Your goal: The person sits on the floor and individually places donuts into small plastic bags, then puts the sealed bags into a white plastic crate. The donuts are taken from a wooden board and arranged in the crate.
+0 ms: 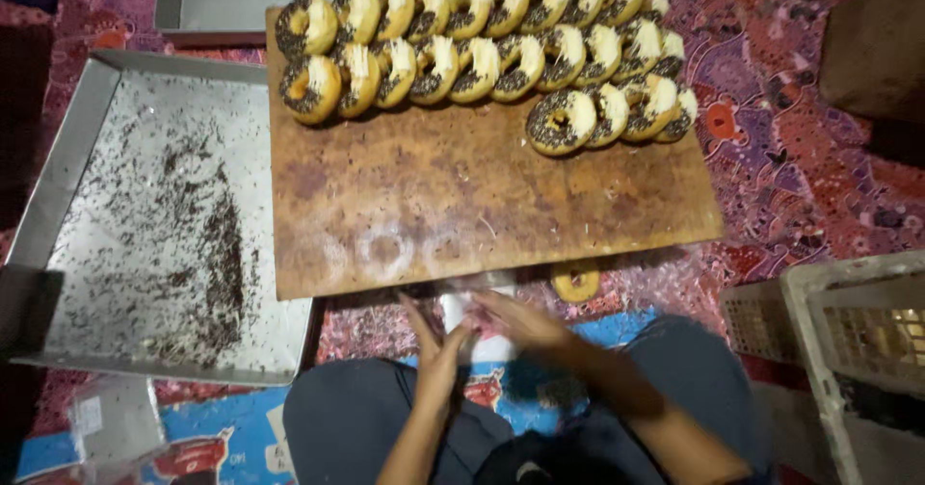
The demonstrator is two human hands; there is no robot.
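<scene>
Leftmost, metal tray (58, 172) strewn with loose chocolate sprinkles (207, 254). Wooden board (462, 206) carries rows of topped donuts (482, 42) along its far edge. Below the near edge, left hand (438, 355) and right hand (520, 321) pinch a clear plastic bag (472, 326) between them, grip closed on it, over the lap. One plain donut (576, 283) sits just under the board's edge. Risk, as I judge it: thin film slipping or tearing; an elbow nudging the board, sliding the donuts.

Bare forearms, dark blue trousers
</scene>
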